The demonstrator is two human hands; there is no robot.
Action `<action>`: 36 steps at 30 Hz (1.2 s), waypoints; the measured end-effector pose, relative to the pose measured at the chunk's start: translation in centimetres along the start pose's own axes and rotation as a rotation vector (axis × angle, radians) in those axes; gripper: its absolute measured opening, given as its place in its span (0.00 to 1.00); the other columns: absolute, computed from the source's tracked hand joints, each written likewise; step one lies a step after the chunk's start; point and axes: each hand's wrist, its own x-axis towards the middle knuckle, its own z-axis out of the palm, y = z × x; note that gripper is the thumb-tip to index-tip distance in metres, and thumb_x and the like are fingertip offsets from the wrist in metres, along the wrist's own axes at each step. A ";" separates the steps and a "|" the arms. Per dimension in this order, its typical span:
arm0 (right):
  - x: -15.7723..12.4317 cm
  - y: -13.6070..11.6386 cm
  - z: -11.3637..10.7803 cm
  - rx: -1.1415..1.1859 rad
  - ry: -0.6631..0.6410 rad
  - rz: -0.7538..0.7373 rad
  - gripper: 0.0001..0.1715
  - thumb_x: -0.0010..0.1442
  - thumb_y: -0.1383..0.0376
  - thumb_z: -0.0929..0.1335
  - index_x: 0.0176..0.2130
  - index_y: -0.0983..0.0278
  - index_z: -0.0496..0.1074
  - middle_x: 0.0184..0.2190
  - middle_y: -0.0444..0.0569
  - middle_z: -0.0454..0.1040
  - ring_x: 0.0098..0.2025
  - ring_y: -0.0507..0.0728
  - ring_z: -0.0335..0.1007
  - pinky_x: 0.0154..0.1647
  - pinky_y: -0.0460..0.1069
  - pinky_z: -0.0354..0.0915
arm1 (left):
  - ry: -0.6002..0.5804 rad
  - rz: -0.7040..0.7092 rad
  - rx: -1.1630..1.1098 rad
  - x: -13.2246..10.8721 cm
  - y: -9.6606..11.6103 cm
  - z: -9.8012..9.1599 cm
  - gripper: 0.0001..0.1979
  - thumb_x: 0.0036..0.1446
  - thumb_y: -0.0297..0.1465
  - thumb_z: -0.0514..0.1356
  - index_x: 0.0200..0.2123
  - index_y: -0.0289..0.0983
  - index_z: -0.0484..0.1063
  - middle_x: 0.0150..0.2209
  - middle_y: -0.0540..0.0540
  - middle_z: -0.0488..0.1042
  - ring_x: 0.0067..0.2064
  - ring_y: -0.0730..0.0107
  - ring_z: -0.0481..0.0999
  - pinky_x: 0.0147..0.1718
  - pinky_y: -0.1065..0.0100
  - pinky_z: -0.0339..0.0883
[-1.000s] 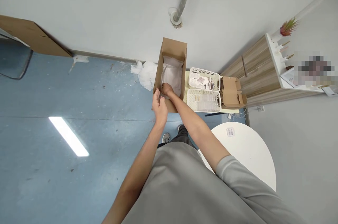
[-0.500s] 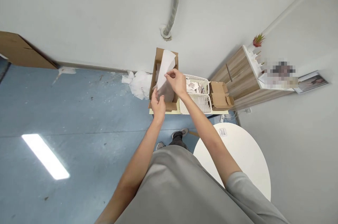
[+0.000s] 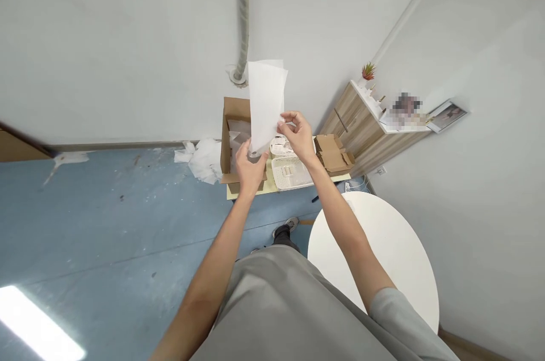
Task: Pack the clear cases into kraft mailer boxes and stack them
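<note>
A white paper sheet, folded or doubled so that a second edge shows at its top, is held up in front of me. My left hand grips its lower left corner between thumb and fingers. On its right edge, my right hand pinches the paper with thumb and forefinger. Behind and left of the sheet, an open cardboard box with pale paper or film inside stands on a narrow yellow-topped table. The sheet covers part of the box.
White perforated baskets with small items and flattened brown cartons sit right of the box. Crumpled white paper lies on the floor at left. A round white table stands near my right side, a wooden cabinet beyond.
Both hands have brought the paper up and right, out from over the box, and it is now spread more upright. My view has turned rightward.
</note>
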 end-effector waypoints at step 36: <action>-46.8 14.2 -31.9 -0.072 1.432 0.667 0.27 0.69 0.46 0.75 0.31 0.60 0.68 0.28 0.37 0.65 0.25 0.47 0.68 0.27 0.43 0.68 | -1.666 -0.437 0.284 -32.2 -4.6 18.0 0.20 0.58 0.50 0.67 0.38 0.39 0.80 0.39 0.44 0.84 0.39 0.59 0.80 0.38 0.62 0.71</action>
